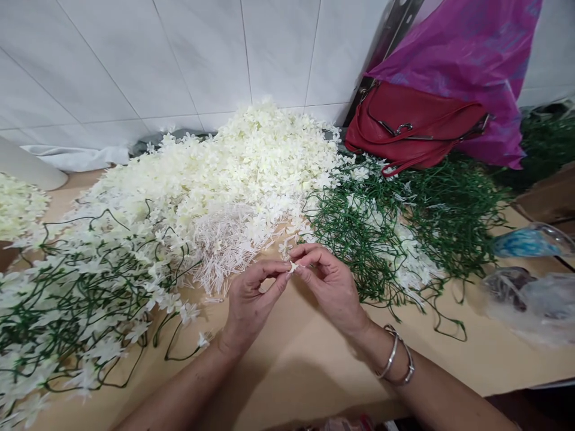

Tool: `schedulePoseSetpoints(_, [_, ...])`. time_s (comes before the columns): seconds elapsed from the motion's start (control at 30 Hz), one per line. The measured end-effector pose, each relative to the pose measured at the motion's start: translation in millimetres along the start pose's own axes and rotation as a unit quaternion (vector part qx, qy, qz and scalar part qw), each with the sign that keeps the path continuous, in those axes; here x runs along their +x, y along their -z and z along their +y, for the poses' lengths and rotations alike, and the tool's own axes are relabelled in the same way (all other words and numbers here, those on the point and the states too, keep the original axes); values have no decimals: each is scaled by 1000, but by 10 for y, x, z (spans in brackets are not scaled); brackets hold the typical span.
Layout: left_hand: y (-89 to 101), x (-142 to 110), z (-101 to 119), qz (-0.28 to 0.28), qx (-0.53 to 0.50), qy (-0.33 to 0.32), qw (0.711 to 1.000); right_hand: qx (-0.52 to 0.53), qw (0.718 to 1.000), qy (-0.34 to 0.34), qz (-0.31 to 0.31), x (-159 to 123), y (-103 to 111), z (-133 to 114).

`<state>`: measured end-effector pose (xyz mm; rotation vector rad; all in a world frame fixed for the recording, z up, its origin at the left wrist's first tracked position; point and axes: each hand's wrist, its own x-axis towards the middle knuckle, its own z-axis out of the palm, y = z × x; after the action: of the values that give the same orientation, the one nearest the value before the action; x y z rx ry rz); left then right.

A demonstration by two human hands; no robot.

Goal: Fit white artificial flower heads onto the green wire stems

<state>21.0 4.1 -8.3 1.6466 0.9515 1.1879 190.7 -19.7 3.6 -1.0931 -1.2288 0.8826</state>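
Note:
My left hand (252, 299) and my right hand (333, 286) meet fingertip to fingertip above the table. Between them they pinch a small white artificial flower (293, 267), mostly covered by the fingers. Just beyond lies a bundle of thin white stamens (224, 239), in front of a tall heap of cream-white flower heads (265, 149). To the right of my right hand spreads a tangle of green plastic stems (359, 245). Green stems carrying white flowers (90, 299) are piled on the left.
A red handbag (413, 123) and a purple plastic bag (467, 54) sit at the back right by the tiled wall (202, 54). Clear plastic bags (534, 299) and a blue-patterned item (530, 240) are at the right edge. A white cylinder (31, 161) stands at left.

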Motion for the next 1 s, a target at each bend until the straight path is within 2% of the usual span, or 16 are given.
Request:
schedulePoseSetpoints(0.07, [5, 20, 23, -4, -1, -7, 1000, 23, 1000, -18, -6, 9, -1, -25])
schedulePoseSetpoints(0.13, [14, 44, 46, 19, -4, -6, 1000, 41, 999, -24, 6, 29, 17, -52])
schedulePoseSetpoints(0.27, [45, 81, 54, 110, -6, 11, 994, 30, 996, -5, 80, 93, 117, -86])
schedulePoseSetpoints(0.33, [57, 94, 38, 120, 28, -3, 992, 12, 993, 2, 115, 123, 175, -92])
schedulePoseSetpoints(0.4, [58, 106, 19, 95, 89, -35, 991, -6, 991, 3, 132, 141, 223, -98])
schedulePoseSetpoints(0.5, [38, 131, 6, 28, 173, -81, 981, -31, 989, 4, 143, 146, 266, -116])
schedulePoseSetpoints(0.7, [0, 197, 22, -29, 260, -89, 961, -39, 987, 29, 156, 137, 289, -162])
schedulePoseSetpoints(1.0, [-60, 238, -7, -93, 439, -103, 887, -48, 989, 3, 142, 147, 323, -136])
